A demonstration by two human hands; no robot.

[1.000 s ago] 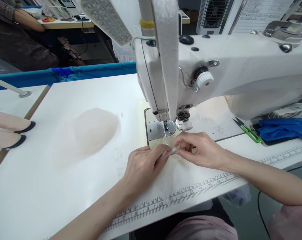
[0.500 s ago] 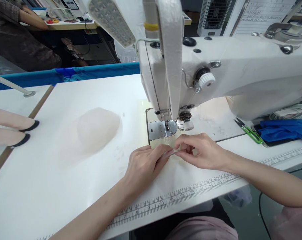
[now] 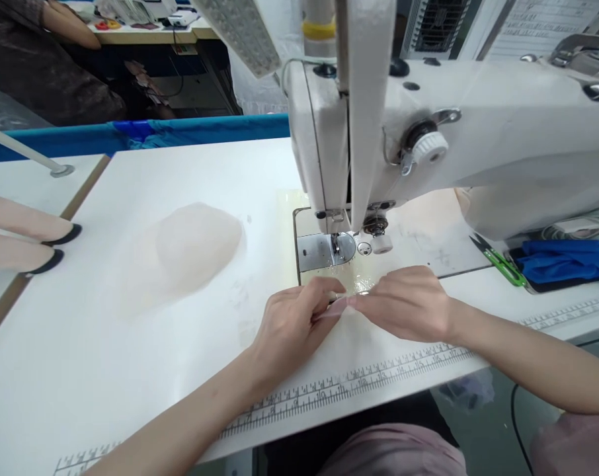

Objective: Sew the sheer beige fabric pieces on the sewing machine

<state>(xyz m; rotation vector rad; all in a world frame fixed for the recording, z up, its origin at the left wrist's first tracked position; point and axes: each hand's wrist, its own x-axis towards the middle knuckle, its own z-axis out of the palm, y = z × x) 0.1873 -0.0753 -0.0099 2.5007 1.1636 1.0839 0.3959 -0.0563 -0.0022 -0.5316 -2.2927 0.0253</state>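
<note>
My left hand [image 3: 292,324] and my right hand [image 3: 403,304] meet on the white table just in front of the sewing machine's needle plate [image 3: 324,250]. Both pinch a small, thin, pale translucent strip [image 3: 340,305] between their fingertips. The strip lies on sheer pale fabric [image 3: 359,337] spread under my hands. The presser foot [image 3: 335,246] stands just beyond my fingers, apart from them.
A white sewing machine [image 3: 478,139] fills the upper right. A mound of sheer pale fabric [image 3: 195,241] lies to the left. Green thread snips [image 3: 498,261] and blue cloth [image 3: 567,261] sit at right. A printed ruler [image 3: 354,380] runs along the table's front edge. Pale pieces with black tips [image 3: 26,241] lie far left.
My hands have drawn slightly toward me and closer together on the strip. The view has shifted, so the machine sits higher and further right.
</note>
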